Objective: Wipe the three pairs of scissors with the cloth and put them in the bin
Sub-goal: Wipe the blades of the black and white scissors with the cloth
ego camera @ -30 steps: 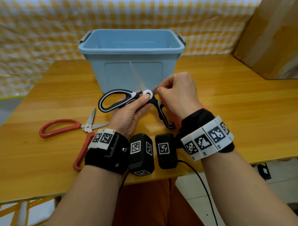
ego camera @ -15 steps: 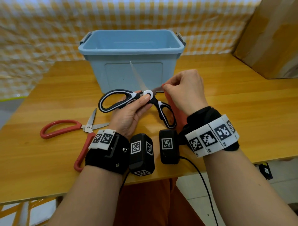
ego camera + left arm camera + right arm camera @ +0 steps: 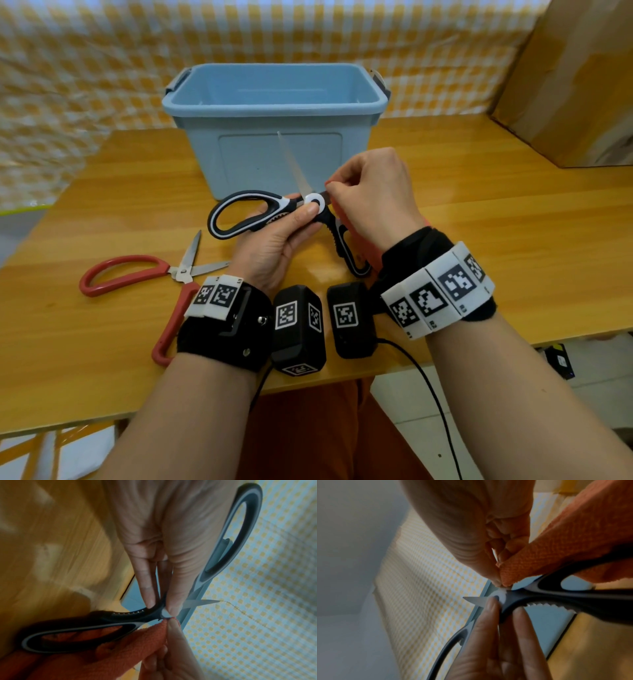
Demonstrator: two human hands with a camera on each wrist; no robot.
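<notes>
Left hand (image 3: 274, 246) pinching black scissors (image 3: 260, 216), blades spread, above the table (image 3: 479, 219) before the blue bin (image 3: 274, 106). Right hand (image 3: 373, 195) pinching orange cloth (image 3: 130, 650) by the pivot. Red scissors (image 3: 137, 274) flat at left.

Your worktop (image 3: 479, 212) is glossy, honey-coloured wood with a visible grain. Behind it hangs a yellow-and-white checked cloth backdrop (image 3: 102, 61), creased and wavy on your left. A large brown cardboard box (image 3: 575, 85) stands on the worktop's far right corner. Below the worktop's near edge you see pale floor tiles (image 3: 411, 394), and a small dark object (image 3: 560, 359) lies on them at your right, too small to identify.
</notes>
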